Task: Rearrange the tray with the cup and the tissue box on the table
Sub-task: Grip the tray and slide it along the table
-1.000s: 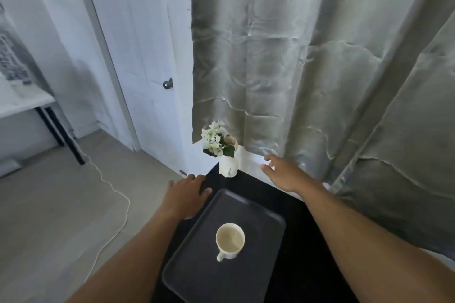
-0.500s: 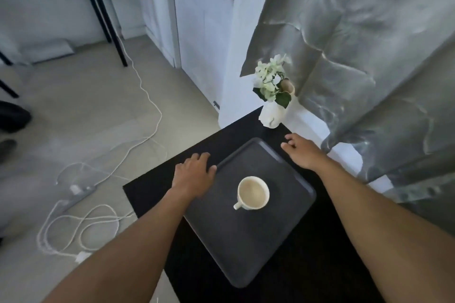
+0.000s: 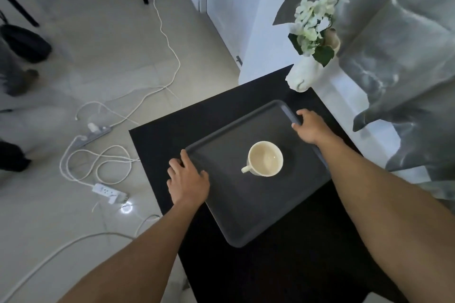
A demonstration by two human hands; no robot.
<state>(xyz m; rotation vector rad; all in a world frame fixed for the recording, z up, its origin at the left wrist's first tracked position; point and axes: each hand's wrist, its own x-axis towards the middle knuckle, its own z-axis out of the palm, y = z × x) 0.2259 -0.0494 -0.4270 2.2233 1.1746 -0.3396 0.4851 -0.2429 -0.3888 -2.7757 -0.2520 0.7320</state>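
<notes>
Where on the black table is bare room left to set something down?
Bare: the near end of the table, below the tray, and the strip left of the left hand. Crowded: the far corner by the flower vase.

Pale tiled floor [image 3: 118, 39] (strewn cables [image 3: 98, 162]), grey curtain [image 3: 406, 39], white door [image 3: 236, 7]

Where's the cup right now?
In the head view, the cup stands upright near the middle of the dark tray, between the left hand and the right hand, handle toward the left hand.
</notes>
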